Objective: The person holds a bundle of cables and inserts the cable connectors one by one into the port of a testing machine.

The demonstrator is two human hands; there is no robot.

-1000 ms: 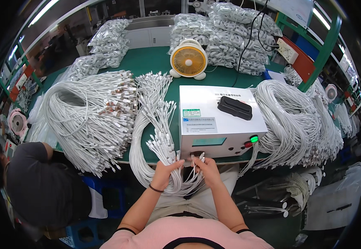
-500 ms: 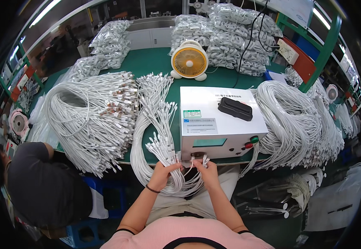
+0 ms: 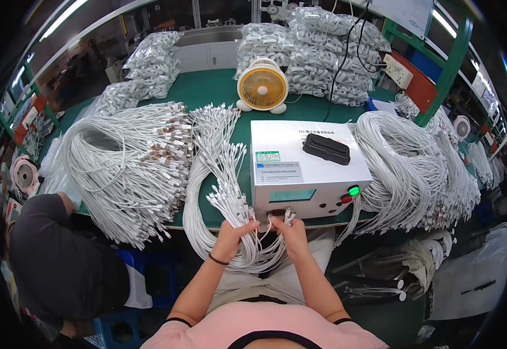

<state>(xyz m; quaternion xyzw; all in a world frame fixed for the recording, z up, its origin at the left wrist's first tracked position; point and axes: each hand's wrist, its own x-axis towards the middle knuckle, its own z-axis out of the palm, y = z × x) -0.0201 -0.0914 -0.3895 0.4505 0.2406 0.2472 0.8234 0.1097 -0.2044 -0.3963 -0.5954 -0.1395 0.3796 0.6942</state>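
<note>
At counter front, head view: both hands work at the front edge, close together.
L hand: fingers curled round a bundle of white cables, plug ends fanned just above the thumb.
R hand: pinching one cable plug betw. thumb & fingers, just below the tester's front panel.
Tester box: white, on green counter; green lamp lit, red button beside it, black case on top.
L side: big heap of white cables.
R side: coiled cable pile.
Back: small yellow fan, bagged cables.
Far L: another person, dark sleeve.
</note>
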